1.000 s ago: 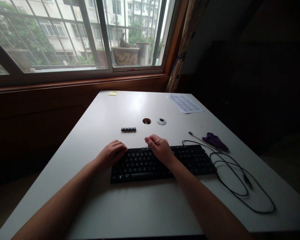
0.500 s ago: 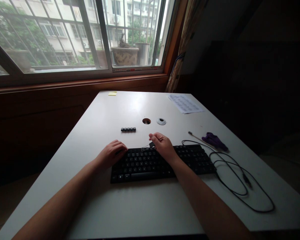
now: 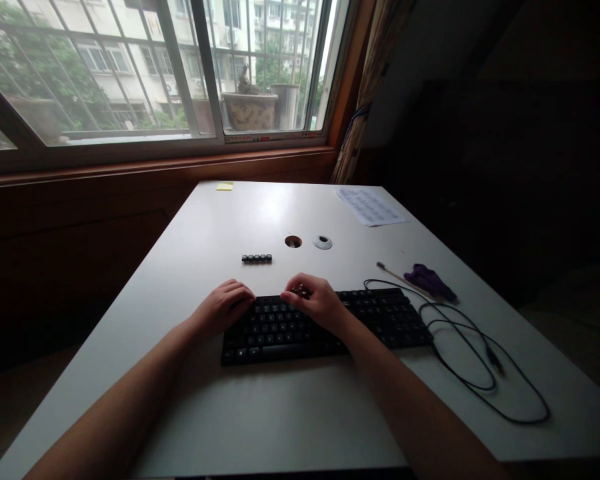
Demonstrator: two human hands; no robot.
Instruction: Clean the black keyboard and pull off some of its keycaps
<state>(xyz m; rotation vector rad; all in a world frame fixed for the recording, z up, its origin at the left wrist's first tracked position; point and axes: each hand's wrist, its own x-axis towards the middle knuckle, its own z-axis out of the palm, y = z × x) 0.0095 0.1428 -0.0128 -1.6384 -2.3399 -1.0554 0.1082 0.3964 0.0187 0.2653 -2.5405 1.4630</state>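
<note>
A black keyboard (image 3: 285, 350) lies flat on the white table in front of me. My left hand (image 3: 226, 305) grips its back left corner, fingers curved over the top and the thumb tucked low. Above the back rows, near the middle, is my right hand (image 3: 314, 301), its fingers curled in a pinch. A wire keycap puller (image 3: 301, 291) shows only as a glint inside that hand; its tip is mostly hidden. Several black keycaps (image 3: 257, 259) stand in a short row behind the keyboard.
The keyboard's cable (image 3: 510, 423) loops over the right side of the table. Near it lie a brush (image 3: 395, 274) and a purple cloth (image 3: 429, 281). A cable hole (image 3: 293, 242), its grey cover (image 3: 323, 243), printed sheets (image 3: 370, 207) and yellow notes (image 3: 225, 187) are farther back.
My right hand has turned over and moved slightly left and down, its fingers now nearer the keys. The puller's wire loops, seen before, are now mostly covered. My left hand has stayed put.
</note>
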